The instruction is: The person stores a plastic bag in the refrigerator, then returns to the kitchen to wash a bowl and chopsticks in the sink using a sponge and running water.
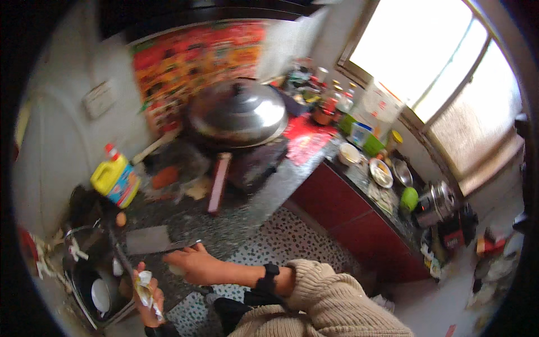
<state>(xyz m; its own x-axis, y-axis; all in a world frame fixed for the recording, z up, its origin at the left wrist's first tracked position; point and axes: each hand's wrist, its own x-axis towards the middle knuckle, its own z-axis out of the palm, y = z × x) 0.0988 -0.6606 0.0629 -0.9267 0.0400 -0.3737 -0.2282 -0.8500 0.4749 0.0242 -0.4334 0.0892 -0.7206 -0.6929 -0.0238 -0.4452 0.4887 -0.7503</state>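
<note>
My left hand [147,297] is at the sink's right edge, its fingers closed around a crumpled white and yellowish scrap [145,283]; blur hides its kind. My right hand [196,265] is over the counter's near edge with fingers curled together. Something small and pale shows under its fingers, too hidden to name. Just beyond that hand, a cleaver [147,240] lies flat on the dark speckled counter [196,229], blade to the left and handle toward my right hand. An egg [121,219] rests on the counter beyond the blade.
The sink [84,314] at the left holds a white bowl [101,295]. A yellow jug [116,178] with a red cap stands behind. A lidded wok [238,115] has its handle [219,182] pointing toward me. Bottles [343,101] and dishes [381,173] crowd the right counter.
</note>
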